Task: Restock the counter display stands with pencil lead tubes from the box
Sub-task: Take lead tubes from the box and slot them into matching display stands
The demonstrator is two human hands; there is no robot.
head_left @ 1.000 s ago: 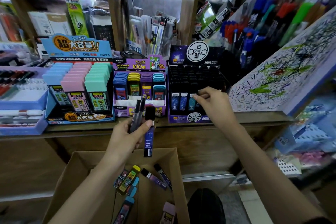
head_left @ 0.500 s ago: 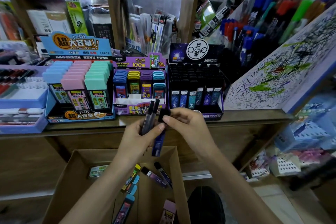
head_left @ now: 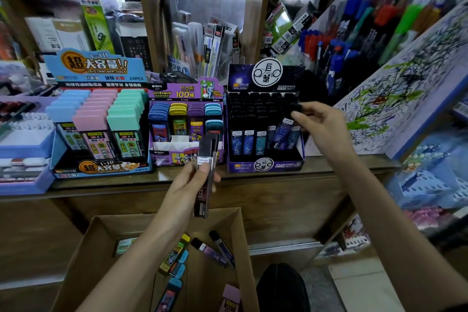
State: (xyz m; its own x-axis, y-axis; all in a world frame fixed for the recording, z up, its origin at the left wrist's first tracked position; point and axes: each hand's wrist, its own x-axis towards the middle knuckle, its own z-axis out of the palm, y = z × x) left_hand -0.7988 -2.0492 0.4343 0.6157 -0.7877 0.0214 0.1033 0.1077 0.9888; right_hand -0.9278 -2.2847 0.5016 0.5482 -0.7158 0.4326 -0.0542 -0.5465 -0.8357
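- While the right hand pinches a dark blue tube by its black cap, thumb against fingertips, the grip is narrow and sits high. A cap-only hold may let the body swing or the cap pull loose.
- Tube hangs tilted, lower end among the front-right slots of the dark stand. Cannot tell if it is seated. Likely snag: the foot catching a neighbouring tube instead of dropping into its own slot.
- Left hand grip: fingers and thumb curled round a few spare tubes, upright, just in front of the purple stand. Bundle looks loose; one could slide out.
- A dropped tube would probably fall into the box below, where more lie.
- Dark stand sits near the worktop edge; a hard push might shift it.
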